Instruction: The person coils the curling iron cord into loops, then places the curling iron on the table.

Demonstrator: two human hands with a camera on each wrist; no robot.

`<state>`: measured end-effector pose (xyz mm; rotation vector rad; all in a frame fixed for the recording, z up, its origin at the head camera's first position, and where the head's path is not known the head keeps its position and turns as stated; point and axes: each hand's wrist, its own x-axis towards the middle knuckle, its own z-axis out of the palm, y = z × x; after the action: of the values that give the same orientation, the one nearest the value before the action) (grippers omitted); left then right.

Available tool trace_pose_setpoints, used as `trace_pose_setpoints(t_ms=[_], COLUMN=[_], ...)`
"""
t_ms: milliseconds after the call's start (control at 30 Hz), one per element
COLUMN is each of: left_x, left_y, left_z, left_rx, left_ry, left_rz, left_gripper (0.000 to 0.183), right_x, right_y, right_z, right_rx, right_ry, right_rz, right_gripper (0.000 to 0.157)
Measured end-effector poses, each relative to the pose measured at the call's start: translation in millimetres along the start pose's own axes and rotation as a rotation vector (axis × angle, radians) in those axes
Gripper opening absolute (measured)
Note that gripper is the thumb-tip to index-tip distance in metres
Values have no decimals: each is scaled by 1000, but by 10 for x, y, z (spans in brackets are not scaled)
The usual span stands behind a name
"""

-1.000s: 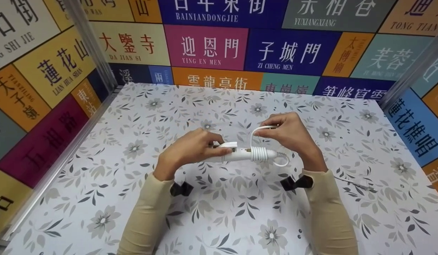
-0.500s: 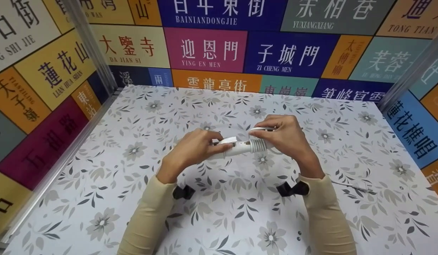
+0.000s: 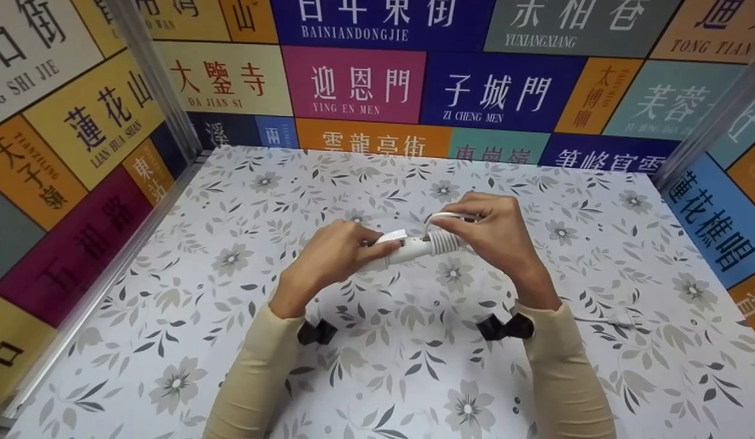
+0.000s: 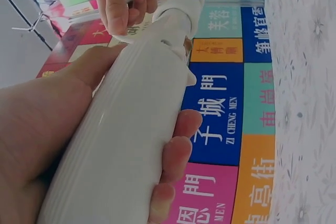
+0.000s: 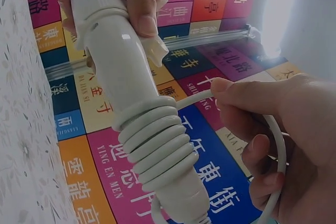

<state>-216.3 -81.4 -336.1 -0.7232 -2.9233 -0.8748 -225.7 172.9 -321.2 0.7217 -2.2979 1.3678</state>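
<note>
My left hand (image 3: 332,253) grips a white curling iron (image 3: 414,250) above the table, its thumb close to a small raised white lever. Several turns of white cord (image 5: 157,145) lie side by side round the narrower end of the handle. Between thumb and fingertips, my right hand (image 3: 496,230) pinches the cord just beyond those turns. In the right wrist view, a slack length of cord loops behind the right fingers (image 5: 262,182). The left wrist view has the left fingers wrapped round the thick ridged body (image 4: 115,129). The far end of that body is hidden by the left palm.
A white plug (image 3: 622,318) on its cord lies on the table to the right of the right forearm. Flower-patterned covering spreads over the table (image 3: 377,378). Panels with printed signs (image 3: 359,82) stand along the back and sides.
My right hand has drawn closer to the handle, and the standing cord loop has become shorter. The curling iron now tilts, with its cord end raised. The left hand keeps its grip.
</note>
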Motion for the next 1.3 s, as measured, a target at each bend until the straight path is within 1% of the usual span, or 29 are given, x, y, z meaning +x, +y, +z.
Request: trace_pose_setpoints(t_ms=[100,233,333,400,467,567,633,700,767,867,967,1033,1100,1167,1233,1300], left_x=[10,39,54,59,61,53,39,21,-3,-49,-102,-140,-172,-198,-220,-236], left_y=[-12,-44,-78,-103,-131,-160,-160,-147,-125,-84,-42,-21,-10,-12,-16,-27], left_z=[-26,-47,-61,-78,-105,-155,-185,-210,-232,-270,-316,-349,-378,-398,-410,-412], left_rx=[-18,-31,-55,-76,-101,-141,-169,-195,-216,-269,-339,-376,-393,-390,-373,-354], left_ry=[43,122,171,196,225,259,277,284,291,287,281,277,268,246,214,176], left_rz=[-38,-76,-124,-157,-179,-199,-197,-181,-151,-116,-109,-107,-91,-55,0,51], left_gripper=[39,39,39,40,40,41,40,39,38,36,35,34,32,30,29,29], right_x=[-4,-4,-2,-1,3,16,25,35,43,55,66,75,85,95,102,105], right_y=[-17,-26,-14,-7,4,39,73,120,164,230,289,340,398,463,532,601], right_z=[26,88,128,153,182,220,230,222,204,173,151,144,144,149,154,157], right_rx=[-22,-61,-40,-10,16,42,56,72,90,119,119,106,83,52,29,19], right_ry=[30,14,-2,-12,-30,-79,-114,-156,-204,-294,-378,-413,-434,-436,-423,-390], right_rz=[-45,-72,-48,-21,1,27,45,67,85,113,151,187,220,257,312,360], right_gripper=[9,12,14,11,14,24,24,23,23,25,26,28,28,30,31,31])
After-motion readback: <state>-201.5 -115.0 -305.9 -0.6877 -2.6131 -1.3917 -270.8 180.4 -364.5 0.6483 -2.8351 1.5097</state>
